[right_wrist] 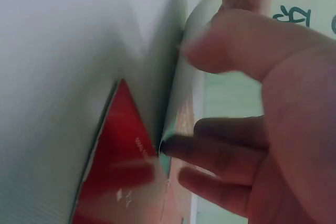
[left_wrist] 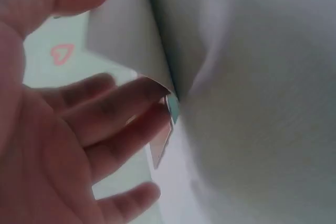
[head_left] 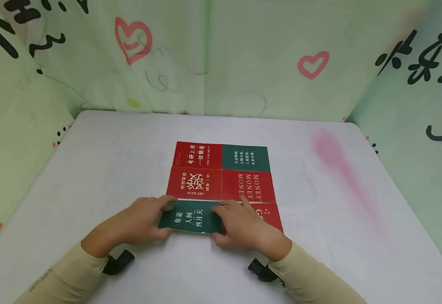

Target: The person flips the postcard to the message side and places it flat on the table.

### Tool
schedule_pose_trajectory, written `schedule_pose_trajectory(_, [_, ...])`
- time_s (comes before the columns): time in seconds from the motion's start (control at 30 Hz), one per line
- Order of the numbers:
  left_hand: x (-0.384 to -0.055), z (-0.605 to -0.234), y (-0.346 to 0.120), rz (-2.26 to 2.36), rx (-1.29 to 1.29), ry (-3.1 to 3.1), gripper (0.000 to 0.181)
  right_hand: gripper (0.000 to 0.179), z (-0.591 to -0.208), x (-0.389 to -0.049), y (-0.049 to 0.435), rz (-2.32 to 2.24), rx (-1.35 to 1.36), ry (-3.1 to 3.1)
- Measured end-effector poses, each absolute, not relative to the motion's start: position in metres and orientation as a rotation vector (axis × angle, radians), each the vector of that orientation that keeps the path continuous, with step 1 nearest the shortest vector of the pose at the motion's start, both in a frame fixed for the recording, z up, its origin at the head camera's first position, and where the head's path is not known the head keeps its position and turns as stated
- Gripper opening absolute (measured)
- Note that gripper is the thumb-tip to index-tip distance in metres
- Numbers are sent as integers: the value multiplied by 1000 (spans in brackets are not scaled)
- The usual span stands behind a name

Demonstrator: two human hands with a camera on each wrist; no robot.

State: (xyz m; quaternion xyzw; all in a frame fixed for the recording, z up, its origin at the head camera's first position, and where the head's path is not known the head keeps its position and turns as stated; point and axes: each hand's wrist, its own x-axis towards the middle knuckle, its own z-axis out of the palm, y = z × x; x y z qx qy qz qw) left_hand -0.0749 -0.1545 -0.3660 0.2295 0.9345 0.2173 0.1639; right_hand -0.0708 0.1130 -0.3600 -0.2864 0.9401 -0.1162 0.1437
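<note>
A thin green booklet (head_left: 190, 216) with white lettering lies at the front left of a block of red and green booklets. My left hand (head_left: 143, 220) grips its left end, fingers at the far corner and thumb at the near one. At its right end my right hand (head_left: 243, 223) holds it the same way and covers part of the red booklet (head_left: 270, 214) beside it. In the left wrist view, the pale side of the held booklet (left_wrist: 126, 40) bends between thumb and fingers. A red booklet (right_wrist: 118, 150) shows below the fingers in the right wrist view.
Behind the held one lie a red booklet (head_left: 194, 183), another red booklet (head_left: 247, 185) reading MONEY, a red one (head_left: 198, 155) and a green one (head_left: 245, 158), edge to edge. The white table (head_left: 92, 169) has a pink stain. Pale green cloth (head_left: 243, 55) surrounds it.
</note>
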Motion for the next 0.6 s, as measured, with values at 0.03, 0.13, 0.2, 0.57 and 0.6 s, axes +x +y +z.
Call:
schedule_pose_trajectory(0.03, [-75, -366, -155, 673, 642, 2649, 69, 62, -360, -70, 113, -348, -838, 2718])
schedule_pose_trajectory(0.13, [-75, -366, -158, 773, 659, 2657, 62, 49, -358, -69, 113, -367, -890, 2770])
schedule_pose_trajectory(0.2, [-75, -365, -160, 796, 691, 2698, 59, 47, -357, -70, 113, -391, -910, 2819])
schedule_pose_trajectory(0.57, [-72, -362, -162, 1087, 522, 2865, 63, 55, -362, -71, 118, -919, -881, 2966])
schedule_pose_trajectory(0.6, [-72, -362, -163, 1102, 507, 2856, 60, 54, -362, -72, 117, -929, -868, 2969])
